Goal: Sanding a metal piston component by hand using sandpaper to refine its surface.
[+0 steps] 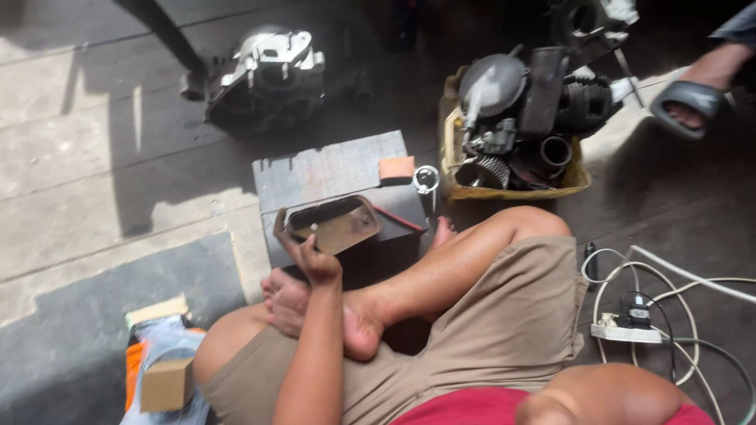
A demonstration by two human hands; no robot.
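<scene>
Fingers [302, 245] curled and clamped on the near-left rim of a rounded-rectangular metal cover [332, 223], thumb side hard to make out. Left hand [315, 264] directly below that rim, forearm running down toward the crossed legs. Right hand out of view; impossible to say whether shut or spread.

Metal cover resting on the front part of the dark block [339, 197], tilted, open hollow side facing up and toward the camera. Long axis lying left to right across the block, right end slightly higher and nearer the block's right edge. Probably stiff cast or pressed metal, moderately heavy for one hand, grimy and likely oily inside, so prone to slipping; raised rim the best hold, a short end or both long sides safer than the hollow.

Just right of the cover on the block, a thin red stick [400, 219]. At the block's far right corner, an orange pad [396, 168] and a small shiny ring-shaped part [426, 179]. Right of the block, a yellow basket [452, 149] piled with dark engine parts. Beyond the block's far left, an engine casing [268, 75] on the floor.
</scene>
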